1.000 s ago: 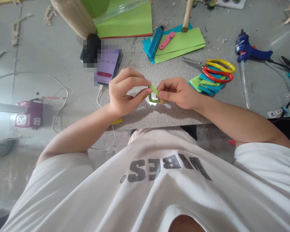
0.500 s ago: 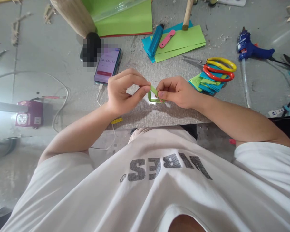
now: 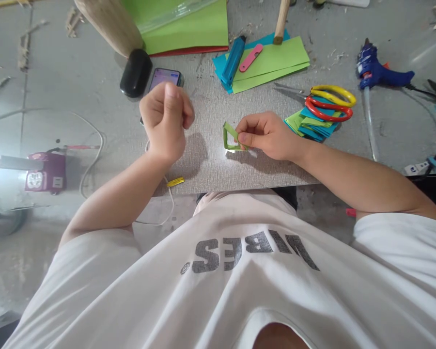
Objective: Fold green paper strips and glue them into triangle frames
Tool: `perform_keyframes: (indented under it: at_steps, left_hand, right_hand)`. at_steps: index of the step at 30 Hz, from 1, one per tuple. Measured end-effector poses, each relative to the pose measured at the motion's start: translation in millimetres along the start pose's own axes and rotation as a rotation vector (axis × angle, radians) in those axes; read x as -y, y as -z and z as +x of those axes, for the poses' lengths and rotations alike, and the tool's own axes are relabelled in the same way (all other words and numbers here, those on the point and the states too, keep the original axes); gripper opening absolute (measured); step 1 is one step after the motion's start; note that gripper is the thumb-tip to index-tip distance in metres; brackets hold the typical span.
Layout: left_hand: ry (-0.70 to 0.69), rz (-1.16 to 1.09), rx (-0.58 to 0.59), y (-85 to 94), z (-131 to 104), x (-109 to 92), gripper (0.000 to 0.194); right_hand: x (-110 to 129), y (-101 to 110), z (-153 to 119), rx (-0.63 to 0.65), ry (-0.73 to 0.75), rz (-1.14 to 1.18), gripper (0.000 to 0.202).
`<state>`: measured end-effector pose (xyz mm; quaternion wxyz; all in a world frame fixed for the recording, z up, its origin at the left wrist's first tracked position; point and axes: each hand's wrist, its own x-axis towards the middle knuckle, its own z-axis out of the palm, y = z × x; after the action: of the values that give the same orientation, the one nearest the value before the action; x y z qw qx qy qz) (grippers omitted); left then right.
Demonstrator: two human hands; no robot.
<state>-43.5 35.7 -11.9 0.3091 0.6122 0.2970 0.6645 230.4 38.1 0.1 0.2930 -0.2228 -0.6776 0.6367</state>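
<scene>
Between thumb and fingers, my right hand [image 3: 265, 135] pinches a green paper strip [image 3: 225, 138] folded into a small square-cornered loop. The loop stands just above the tabletop, off the hand's left side. My left hand [image 3: 165, 121] is raised over the table, apart from the strip, its fingers curled in and its thumb on top. Nothing shows in that hand. It covers most of a phone [image 3: 166, 76] behind it. To the right of my right hand lies a pile of cut green and blue paper pieces [image 3: 312, 123], with red- and yellow-handled scissors [image 3: 329, 103] on top.
A blue cutter [image 3: 234, 60] and a pink folding tool [image 3: 251, 57] lie on paper strips [image 3: 276, 63]. A blue glue gun [image 3: 381, 70] is at the right. A black case [image 3: 136, 72] sits beside the phone; a purple device [image 3: 49, 172] stands at the left with cables nearby.
My left hand has let go of the green paper strip and moved left and up, curling over the phone. The right hand keeps its pinch on the strip almost in place.
</scene>
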Motion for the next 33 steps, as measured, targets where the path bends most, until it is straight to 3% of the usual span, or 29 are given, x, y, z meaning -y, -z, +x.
perform_keyframes:
  at_steps: [3,6,8,10,14,19,24,28,30,33]
  left_hand:
    - [-0.247,-0.057,0.129,2.5,0.3,18.8,0.053]
    - [-0.308,0.007,0.178,1.5,-4.7,22.4,0.071]
    - [-0.242,0.087,0.216,-1.7,-10.9,13.0,0.068]
    - [-0.046,0.122,0.265,-6.2,-16.5,-2.1,0.063]
    - [0.166,0.085,0.345,-15.6,-18.3,-30.7,0.054]
    - [0.476,-0.034,0.268,-24.3,-12.4,-44.9,0.066]
    - [0.527,-0.213,0.201,-18.8,-10.8,-24.5,0.058]
    - [0.434,-0.340,0.227,-10.4,-12.9,-2.8,0.049]
    - [0.451,-0.341,0.215,-10.1,-14.4,-4.0,0.050]
    - [0.589,-0.256,0.160,-13.9,-15.0,-19.7,0.054]
  right_hand:
    - [0.0,2.1,1.1,-0.063,0.032,-0.006,0.045]
    - [1.9,0.7,1.4,-0.096,0.098,-0.018,0.048]
    - [3.4,-2.4,0.6,-0.091,0.136,-0.019,0.050]
    - [4.6,-5.9,-0.7,-0.069,0.158,-0.005,0.052]
    - [6.7,-9.6,-2.7,-0.009,0.131,0.037,0.053]
    - [12.5,-7.8,-2.6,-0.034,0.052,0.080,0.054]
    - [12.3,-2.7,-1.2,-0.129,-0.033,0.152,0.056]
    - [8.5,1.4,-1.6,-0.057,-0.129,0.231,0.056]
    - [8.2,1.4,-1.6,-0.035,-0.132,0.268,0.054]
    - [10.3,-0.3,-0.8,-0.077,-0.123,0.302,0.051]
